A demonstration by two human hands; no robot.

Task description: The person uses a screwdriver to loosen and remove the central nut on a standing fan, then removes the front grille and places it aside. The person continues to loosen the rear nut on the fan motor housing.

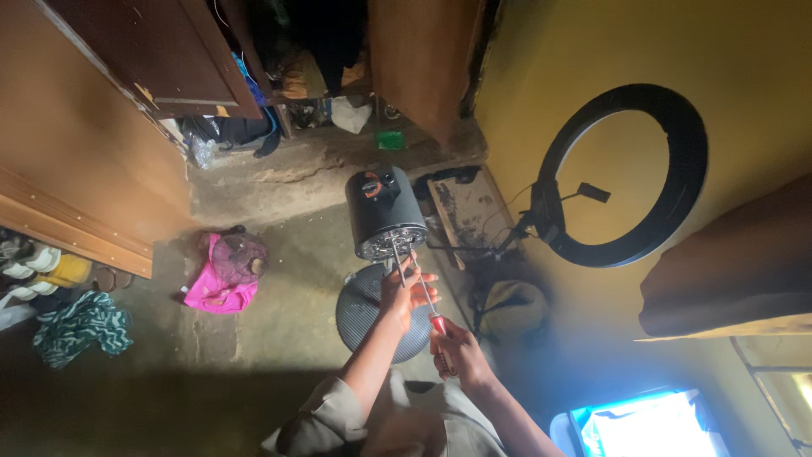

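right hand point(452, 351) gripping red-handled screwdriver point(427, 303), tip up at the fan motor housing point(385, 213). left hand point(402, 290) closed around the housing's lower rim, steadying it above the round base point(359, 311). housing looks heavy, rigid; hold the solid rim, not the vented face. ring light point(626, 173) beyond

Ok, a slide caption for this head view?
Left hand steadies a black fan motor; right hand holds a red-handled screwdriver to it.
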